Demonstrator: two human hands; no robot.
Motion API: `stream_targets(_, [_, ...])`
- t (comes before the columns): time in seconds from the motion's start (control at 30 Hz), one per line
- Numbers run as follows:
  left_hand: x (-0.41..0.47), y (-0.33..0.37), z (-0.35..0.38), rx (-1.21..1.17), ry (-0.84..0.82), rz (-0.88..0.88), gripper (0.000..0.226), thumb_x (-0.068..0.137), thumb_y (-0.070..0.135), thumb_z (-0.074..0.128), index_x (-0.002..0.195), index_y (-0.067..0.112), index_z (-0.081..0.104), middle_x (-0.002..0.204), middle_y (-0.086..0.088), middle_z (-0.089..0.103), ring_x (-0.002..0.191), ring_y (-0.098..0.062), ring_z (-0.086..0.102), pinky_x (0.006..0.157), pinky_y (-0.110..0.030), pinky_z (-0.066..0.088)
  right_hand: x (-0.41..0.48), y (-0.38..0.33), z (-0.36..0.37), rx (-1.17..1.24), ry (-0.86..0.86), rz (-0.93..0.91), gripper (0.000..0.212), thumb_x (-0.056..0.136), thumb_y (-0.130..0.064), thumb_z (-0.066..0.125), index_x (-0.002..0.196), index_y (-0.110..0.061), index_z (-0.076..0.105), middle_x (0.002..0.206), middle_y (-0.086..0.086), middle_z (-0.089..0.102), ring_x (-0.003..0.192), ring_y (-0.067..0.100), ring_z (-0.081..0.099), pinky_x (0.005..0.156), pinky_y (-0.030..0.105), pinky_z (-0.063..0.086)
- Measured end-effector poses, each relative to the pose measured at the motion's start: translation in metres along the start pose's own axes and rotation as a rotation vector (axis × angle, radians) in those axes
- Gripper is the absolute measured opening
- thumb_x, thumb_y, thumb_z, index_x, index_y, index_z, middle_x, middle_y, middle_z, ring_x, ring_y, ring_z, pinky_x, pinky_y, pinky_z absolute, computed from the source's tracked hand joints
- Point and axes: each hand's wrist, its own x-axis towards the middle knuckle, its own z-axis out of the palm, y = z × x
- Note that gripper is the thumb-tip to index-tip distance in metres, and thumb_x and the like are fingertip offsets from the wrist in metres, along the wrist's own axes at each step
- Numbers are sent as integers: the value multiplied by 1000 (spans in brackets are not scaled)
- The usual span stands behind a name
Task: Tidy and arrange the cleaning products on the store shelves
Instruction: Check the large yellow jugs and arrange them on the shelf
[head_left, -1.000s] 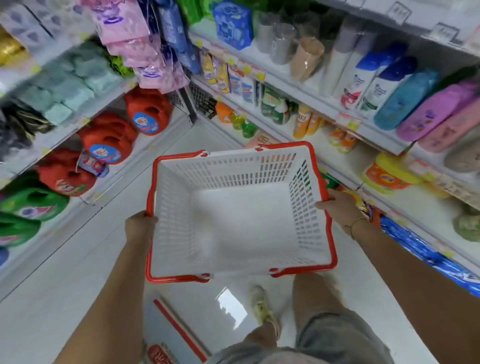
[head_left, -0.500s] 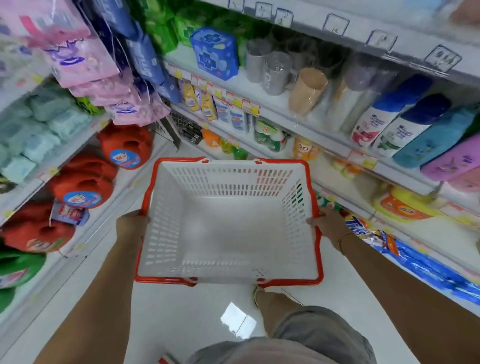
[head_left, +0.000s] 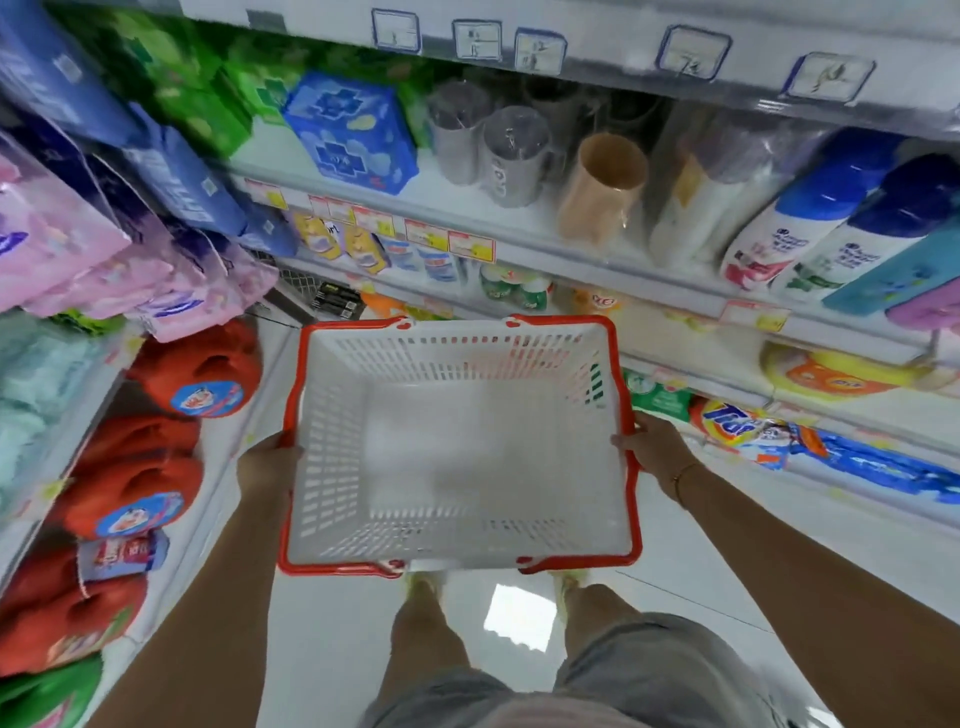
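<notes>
Basket (head_left: 457, 467): white slotted plastic, red rim with the red handles folded down, nothing inside. It's held level at mid-aisle, over the white floor (head_left: 322, 649).
Left hand (head_left: 267, 462) is clamped on the left rim and right hand (head_left: 657, 449) on the right rim, thumb on top of the edge. The fingers on both go under the basket, out of sight.
Cleaning products, left shelving: red detergent jugs (head_left: 135, 493) with round blue labels lie on their sides, stacked near to far on the low shelf. A green jug (head_left: 47, 691) is nearest.
Right shelving, low: an orange and yellow Tide bag (head_left: 737, 426) lies flat just right of the right hand, with blue packs (head_left: 883, 467) further right along the same shelf. One shelf up is a yellow bottle (head_left: 831, 376) with an orange label, lying down.
Higher right: white shampoo bottles (head_left: 795, 223) with blue caps, tipped over. Labels are too blurred to read.
</notes>
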Motion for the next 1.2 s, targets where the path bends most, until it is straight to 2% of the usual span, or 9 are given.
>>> stream_targets(0.1, [31,8,3,-6,-44,25,41,83,-2,54,122,8,65,110,-25,66,78,-26,53,66,-26,40,7,6,26,48,43,45,46,87,-1,58,132,-12,55,108,9,64,93,29,62,86,41,53])
stream_targets(0.23, [81,12,11,9,-154,53,43,81,-4,55,122,5,64,115,-22,66,92,-31,61,73,-26,47,17,15,59,145,149,122,52,85,4,60,134,-8,52,118,12,63,103,33,61,95,44,50])
stream_targets(0.33, [112,14,24,85,-239,101,38,84,-5,54,121,0,64,115,-24,65,90,-29,58,64,-21,45,29,30,84,231,234,201,54,84,7,59,135,-7,50,127,16,59,111,36,58,99,47,47])
stream_targets(0.5, [148,3,67,158,-346,106,36,86,-5,53,120,2,63,86,-12,61,67,-22,51,56,-26,38,62,63,115,256,361,278,53,85,8,53,137,-3,47,132,18,55,115,38,54,101,46,44])
stream_targets(0.67, [184,-33,139,177,-429,8,40,87,-1,55,127,2,57,109,-19,63,92,-32,58,83,-38,47,114,122,128,290,371,362,52,86,6,51,135,-10,51,121,15,60,100,34,59,97,47,48])
stream_targets(0.8, [207,-69,204,161,-436,-30,36,87,-2,54,123,3,60,99,-15,61,88,-30,57,78,-33,44,162,177,138,320,374,417,53,84,8,53,134,-10,53,121,15,61,106,34,59,98,46,48])
stream_targets(0.9, [225,-91,248,203,-453,-33,24,87,0,54,109,4,63,88,-14,62,83,-31,58,80,-39,47,195,207,144,352,385,441,54,84,9,54,134,-10,52,123,14,61,108,34,59,99,45,47])
stream_targets(1.03, [253,-115,291,221,-444,-33,27,88,6,57,114,5,63,97,-14,64,97,-36,61,93,-46,50,238,235,156,357,379,440,53,85,8,54,135,-11,52,121,13,62,106,33,60,98,45,48])
stream_targets(1.2, [280,-130,329,212,-423,-63,27,91,7,56,118,6,59,101,-13,61,98,-34,58,89,-40,47,279,254,164,359,284,468,55,85,10,54,136,-10,50,122,13,60,104,30,57,98,44,47])
